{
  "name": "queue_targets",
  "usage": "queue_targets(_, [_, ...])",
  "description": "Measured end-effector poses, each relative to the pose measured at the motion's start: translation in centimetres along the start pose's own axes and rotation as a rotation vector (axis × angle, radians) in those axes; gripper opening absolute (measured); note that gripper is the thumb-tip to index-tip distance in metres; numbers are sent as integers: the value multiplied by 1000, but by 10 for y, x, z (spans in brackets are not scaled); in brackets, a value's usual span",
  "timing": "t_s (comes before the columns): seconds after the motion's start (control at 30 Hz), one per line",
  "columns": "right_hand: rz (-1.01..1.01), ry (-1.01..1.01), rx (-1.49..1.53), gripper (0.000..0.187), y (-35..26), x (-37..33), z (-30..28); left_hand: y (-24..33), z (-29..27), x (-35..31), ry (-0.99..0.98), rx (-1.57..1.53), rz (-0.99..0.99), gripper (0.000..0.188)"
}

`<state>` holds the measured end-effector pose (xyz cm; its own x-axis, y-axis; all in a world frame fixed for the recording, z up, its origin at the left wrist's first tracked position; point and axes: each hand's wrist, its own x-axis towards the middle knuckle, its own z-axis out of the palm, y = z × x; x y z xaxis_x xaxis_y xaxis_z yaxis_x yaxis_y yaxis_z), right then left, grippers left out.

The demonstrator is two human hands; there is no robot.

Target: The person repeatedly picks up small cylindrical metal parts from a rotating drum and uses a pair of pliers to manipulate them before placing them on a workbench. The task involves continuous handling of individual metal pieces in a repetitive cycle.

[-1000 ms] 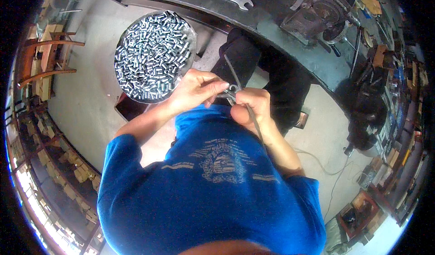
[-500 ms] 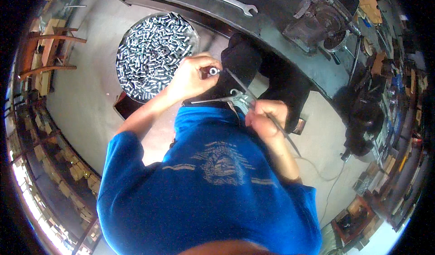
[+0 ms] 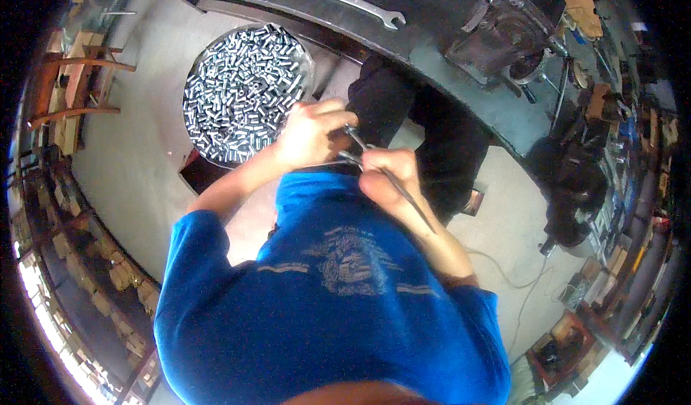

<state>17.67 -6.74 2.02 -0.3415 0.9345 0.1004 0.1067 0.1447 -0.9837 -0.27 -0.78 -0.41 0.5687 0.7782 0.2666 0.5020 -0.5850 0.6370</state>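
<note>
two bare hands are working close together, nearly meeting. l. hand (image 3: pixel 313 137) is curling its fingers in, apparently pinching a small metal piece (image 3: pixel 350 127) at the tips; thumb's not showing clearly, so can't tell the exact grip. piece is mostly hiding behind the fingers, prob. a sleeve like those nearby.

r. hand (image 3: pixel 391 178) is closing round a long thin grey tool (image 3: pixel 410 197), w/ its front end pointing up-left at the l. fingertips & its tail sticking out behind, over the r. wrist. a thin metal rod (image 3: pixel 317 165) is also running from r. hand leftward, just below l. hand; what it's joined to is mostly hidden.

just left of & beyond l. hand, loads of shiny sleeves (image 3: pixel 241 92) are lying heaped in a round tray (image 3: pixel 312 69). beyond both hands, a double-ended spanner (image 3: pixel 353 3) is resting on the dark bench (image 3: pixel 432 42).

handling-wise: sleeves are looking light, hard & stiff, not fragile; smooth round walls are likely slipping or rolling if fingers are oily. best hold's prob. thumb + index across the outer wall, midway along, leaving the ends free.
</note>
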Motion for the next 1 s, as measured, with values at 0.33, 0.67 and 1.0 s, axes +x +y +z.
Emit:
queue_targets(0.33, [-23, 205, -43, 29, 10, -26, -36, -47, -10, 76, 85, 220, 147, 19])
queue_targets(0.67, [74, 211, 183, 25, 5, -31, -20, -78, -53, 263, 321, -622, -106, 35])
queue_targets(1.0, [119, 250, 189, 25, 18, -33, -8, -127, -68, 52, 273, -126, -380, 34])
